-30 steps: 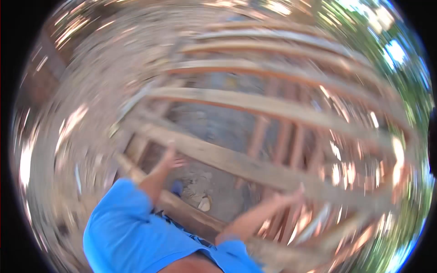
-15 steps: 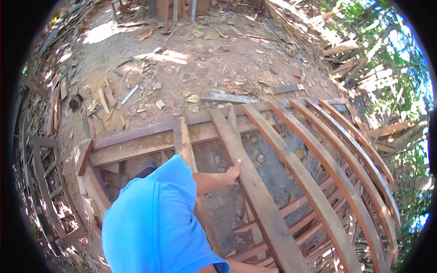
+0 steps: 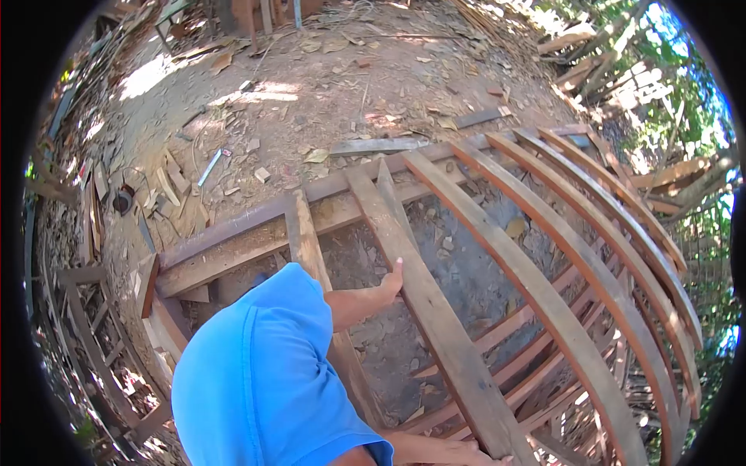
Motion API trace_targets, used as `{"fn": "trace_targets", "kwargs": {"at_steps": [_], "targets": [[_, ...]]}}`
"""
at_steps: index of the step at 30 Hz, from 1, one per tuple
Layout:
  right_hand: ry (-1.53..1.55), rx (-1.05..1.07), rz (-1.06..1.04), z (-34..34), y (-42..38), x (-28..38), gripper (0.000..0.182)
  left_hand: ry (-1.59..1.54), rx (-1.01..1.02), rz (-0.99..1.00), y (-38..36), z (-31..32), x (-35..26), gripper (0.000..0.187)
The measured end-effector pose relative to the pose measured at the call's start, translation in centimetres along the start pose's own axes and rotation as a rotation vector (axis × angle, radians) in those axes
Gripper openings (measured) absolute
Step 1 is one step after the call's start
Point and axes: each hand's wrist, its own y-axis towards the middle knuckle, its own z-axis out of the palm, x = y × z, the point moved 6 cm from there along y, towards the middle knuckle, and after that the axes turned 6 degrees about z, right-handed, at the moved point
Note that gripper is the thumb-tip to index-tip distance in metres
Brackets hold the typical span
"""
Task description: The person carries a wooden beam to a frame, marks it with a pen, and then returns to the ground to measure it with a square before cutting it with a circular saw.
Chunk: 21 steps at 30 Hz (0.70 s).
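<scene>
A broad brown wooden plank (image 3: 435,311) lies slantwise across the wooden frame (image 3: 225,237), its far end on the frame's long side beam. My left hand (image 3: 391,283) grips the plank's near edge about midway, thumb up against the side and fingers hidden beneath. Lower down, my right hand (image 3: 486,454) holds the same edge close to the bottom of the view; its fingers are partly hidden by the wood. A thin wooden piece (image 3: 395,203) shows just behind the plank. Left of it runs another crosspiece (image 3: 305,233), passing behind my blue sleeve.
Several curved-looking slats (image 3: 536,287) span the frame on the right. Lower rails (image 3: 536,342) show beneath them. A loose board (image 3: 377,146), wood offcuts (image 3: 167,182) and a hammer-like tool (image 3: 190,120) lie on the littered dirt. Another wooden frame (image 3: 89,334) stands at the left.
The view has shifted slightly. More of the thin piece shows beside the plank. My right hand has come further into view along the plank's edge; my left hand keeps its place on it.
</scene>
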Motion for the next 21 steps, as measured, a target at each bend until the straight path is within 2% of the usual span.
{"fn": "trace_targets", "kwargs": {"at_steps": [8,11,14,17,20,21], "targets": [[-0.068,-0.080,0.001,-2.1,1.5,-1.1,0.059,0.088,-0.070,0.001,1.4,-0.8,1.7,0.092],[-0.090,-0.080,-0.015,-1.8,1.7,-1.1,0.058,0.093,-0.030,0.027,1.4,-0.7,1.6,0.092],[-0.132,-0.083,-0.036,-0.9,0.8,-0.8,0.058,0.318,0.075,-0.205,-0.4,-1.1,-0.2,0.092],[-0.176,-0.049,-0.075,2.3,-1.6,-0.5,0.059,0.738,0.161,-0.142,-2.0,-2.6,-3.7,0.084],[-0.249,0.030,-0.158,6.2,-5.1,-0.4,0.059,1.377,0.532,0.677,-2.0,-7.3,-7.4,0.079],[-0.272,0.053,-0.186,7.4,-6.6,-0.5,0.059,1.340,0.529,0.729,-3.2,-10.4,-8.7,0.079]]}}
